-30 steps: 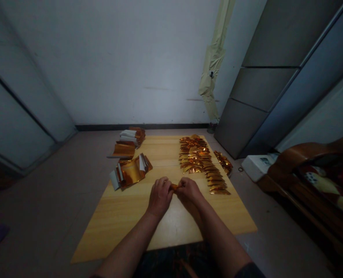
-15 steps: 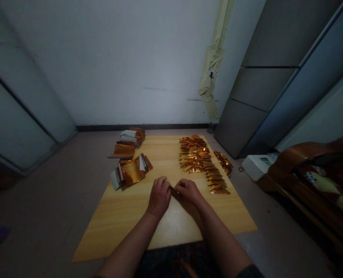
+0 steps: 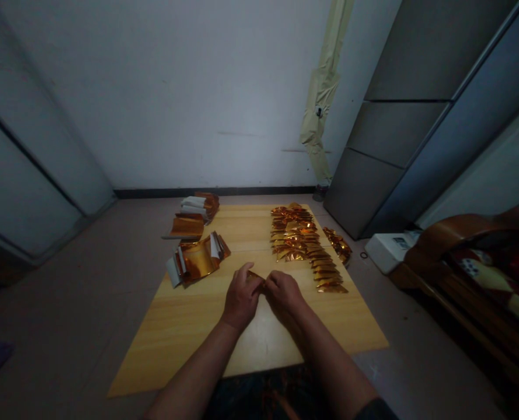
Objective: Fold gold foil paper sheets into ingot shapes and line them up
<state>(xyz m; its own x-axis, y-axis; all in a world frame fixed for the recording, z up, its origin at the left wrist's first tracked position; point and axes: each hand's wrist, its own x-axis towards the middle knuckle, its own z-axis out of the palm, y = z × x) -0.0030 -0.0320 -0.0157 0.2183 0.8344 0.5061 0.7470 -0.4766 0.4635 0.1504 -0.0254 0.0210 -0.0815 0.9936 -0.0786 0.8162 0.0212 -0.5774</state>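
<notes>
Left hand (image 3: 240, 296): curling over the near end of a small shiny gold-orange foil piece (image 3: 256, 276), its fingers pinching the foil from the left; grip narrow, closing on the foil.
Right hand (image 3: 284, 291): meeting the left hand at the middle of the board, fingertips pressing on the same foil piece from the right; grip narrow, holding the foil.
Foil piece: sitting between the two hands, just above the pale yellow wooden worktop (image 3: 189, 326), mostly hidden by the fingers, so its exact shape is not showing.
Right of the hands: a long row of folded gold foil pieces (image 3: 305, 245) running away from the person along the worktop, with a smaller heap of folded gold foil (image 3: 338, 245) lying at the worktop's right edge.
Left of the hands: a fanned stack of flat gold foil sheets with white backing (image 3: 198, 259), and two more stacks of gold and white sheets (image 3: 193, 216) lying farther back.
Surroundings: the worktop is lying low on a grey floor (image 3: 66, 326); a grey cabinet (image 3: 417, 116) is standing at the right, and a white wall (image 3: 189, 93) is rising behind.
</notes>
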